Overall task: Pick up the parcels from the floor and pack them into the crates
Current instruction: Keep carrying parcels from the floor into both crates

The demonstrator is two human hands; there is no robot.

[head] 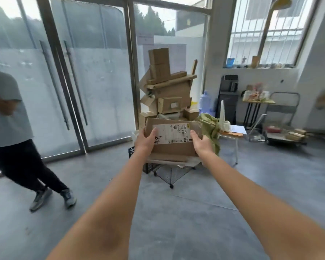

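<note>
- Left hand (pixel 145 138): at 12 o'clock, arm outstretched; thumb over the top face of the parcel, fingers wrapped round its left edge.
- Right hand (pixel 199 140): just right of it, gripping the same parcel at its right edge. The two hands are apart, one per side.
- Parcel (pixel 174 136): flat brown carton with a white shipping label facing up, held level in the air above the crates.
- Black crate (pixel 132 153): just below the parcel toward 11 o'clock, mostly hidden; a wire crate (pixel 172 174) on small castors stands beside it. Both look heaped with card already.
- Box stack (pixel 168 85): beyond, at 12 o'clock, tall and leaning against the glass.
- Second person (pixel 11 128): at 9 o'clock, by the sliding doors.
- Risk, as judged: the crates appear overfull, so a parcel laid on top could slide off; a nudge to the leaning stack might topple it; the castors could let the wire crate roll under a push.
</note>
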